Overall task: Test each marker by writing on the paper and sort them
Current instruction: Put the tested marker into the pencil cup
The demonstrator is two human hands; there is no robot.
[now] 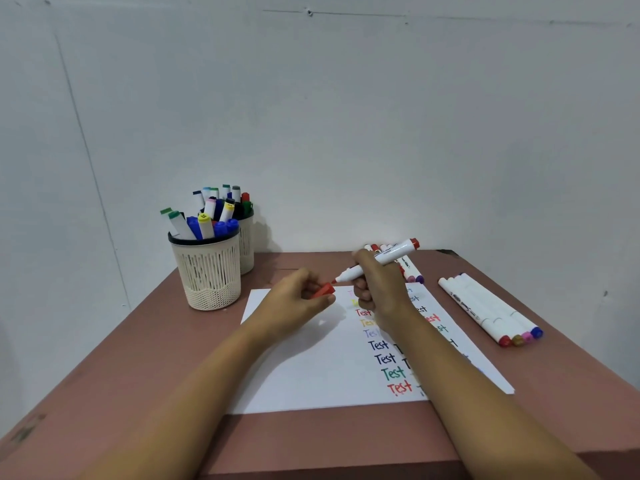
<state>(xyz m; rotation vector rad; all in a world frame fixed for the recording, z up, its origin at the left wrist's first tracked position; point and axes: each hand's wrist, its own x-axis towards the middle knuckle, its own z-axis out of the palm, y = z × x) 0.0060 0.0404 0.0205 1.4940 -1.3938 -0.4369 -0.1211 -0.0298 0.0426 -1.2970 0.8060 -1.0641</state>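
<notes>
Red marker (384,258): right hand (381,289) fingers grip | red cap (322,291): left hand (298,301) fingers pinch | 2 cups (209,268) | 4 markers (488,308) lying right

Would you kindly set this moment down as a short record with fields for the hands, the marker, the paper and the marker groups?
Left: left hand pinches the red cap, off the marker
Right: right hand grips the red marker, tip bare, pointing at the cap
Paper: paper on the table, rows of "Test" in several colours
Cups: front cup and rear cup, both holding markers
Laid out: row of four markers right of the paper; another group beyond the right hand
</notes>
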